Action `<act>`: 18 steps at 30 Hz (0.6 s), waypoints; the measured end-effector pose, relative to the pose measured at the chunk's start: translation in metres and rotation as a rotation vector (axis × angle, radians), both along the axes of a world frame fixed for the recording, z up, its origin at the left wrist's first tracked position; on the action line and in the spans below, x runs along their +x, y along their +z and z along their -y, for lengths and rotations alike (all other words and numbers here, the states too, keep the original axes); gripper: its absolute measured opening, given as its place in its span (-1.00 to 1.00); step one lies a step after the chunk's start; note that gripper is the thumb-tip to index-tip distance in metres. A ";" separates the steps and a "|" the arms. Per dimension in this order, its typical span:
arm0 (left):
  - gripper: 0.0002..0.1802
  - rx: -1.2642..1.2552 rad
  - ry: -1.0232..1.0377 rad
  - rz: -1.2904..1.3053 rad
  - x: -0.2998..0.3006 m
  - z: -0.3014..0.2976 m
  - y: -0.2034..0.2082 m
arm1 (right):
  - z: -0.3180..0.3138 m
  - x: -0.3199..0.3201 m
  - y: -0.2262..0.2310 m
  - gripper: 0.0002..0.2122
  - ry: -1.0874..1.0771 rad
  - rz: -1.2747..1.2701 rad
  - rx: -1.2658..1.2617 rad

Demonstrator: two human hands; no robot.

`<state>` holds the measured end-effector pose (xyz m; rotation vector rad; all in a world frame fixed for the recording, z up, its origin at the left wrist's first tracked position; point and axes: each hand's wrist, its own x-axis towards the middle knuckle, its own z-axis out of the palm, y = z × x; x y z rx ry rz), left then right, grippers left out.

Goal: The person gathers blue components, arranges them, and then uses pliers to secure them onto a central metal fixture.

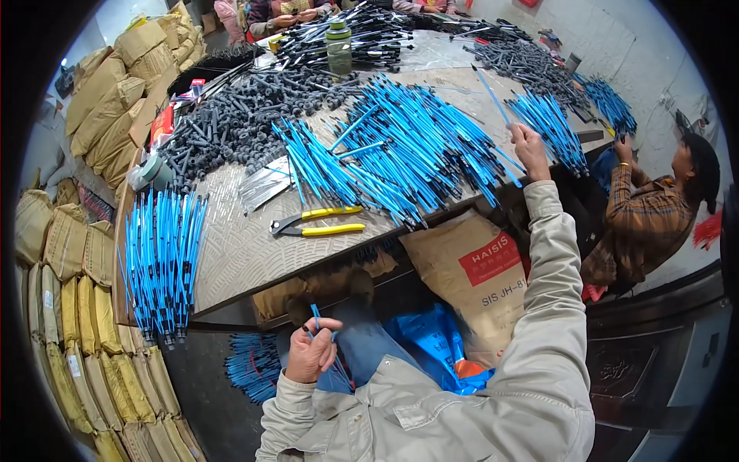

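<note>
My right hand (530, 150) reaches out over the table's near right edge, its fingers closed around a thin blue rod (490, 95) that slants up and to the left. Low in front of my body, my left hand (312, 353) pinches a short blue rod (315, 311) with a dark part at the fingers; most of it is hidden by the hand. To the left of my right hand lies a broad heap of blue rods with black ends (416, 138). Cutting pliers with yellow handles (319, 222) rest near the table's front edge.
Blue rods (162, 262) overhang the table's left corner. Dark grey plastic parts (231, 123) and a green-lidded bottle (338, 48) sit farther back. Under the table edge stands a brown paper sack (454, 269). A co-worker (654, 200) sits at the right; stacked sacks (85, 331) line the left.
</note>
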<state>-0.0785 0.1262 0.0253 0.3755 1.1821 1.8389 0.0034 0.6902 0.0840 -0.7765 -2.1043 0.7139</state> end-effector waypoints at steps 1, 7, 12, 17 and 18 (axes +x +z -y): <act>-0.73 -0.009 -0.041 -0.003 0.002 -0.001 -0.001 | -0.004 0.011 -0.003 -0.75 0.033 0.032 0.100; -0.62 -0.030 -0.008 -0.043 0.016 0.010 -0.007 | 0.015 0.079 -0.027 -0.75 -0.033 0.313 0.014; -0.62 0.010 -0.020 -0.027 0.022 0.014 -0.008 | 0.070 0.108 -0.035 -0.74 0.069 0.176 -0.531; -0.62 -0.009 -0.058 -0.013 0.029 0.010 -0.010 | 0.108 0.127 -0.050 -0.75 -0.018 -0.158 -0.575; -0.62 -0.014 -0.057 -0.015 0.030 0.009 -0.011 | 0.119 0.131 -0.056 -0.75 -0.024 -0.156 -0.576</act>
